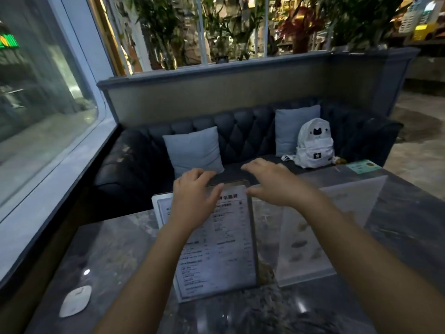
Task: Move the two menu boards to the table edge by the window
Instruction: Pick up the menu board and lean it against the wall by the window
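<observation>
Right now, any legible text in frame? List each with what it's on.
None reads cleanly.
Front menu board: printed heading and price rows, motion-blurred, unreadable.
Second menu board behind it: only a corner shows, text illegible.
Green card at the table's far corner: print too small.
White backpack: cat and star graphics, no legible words.
Green neon sign outside the window: cropped, unreadable.
</observation>
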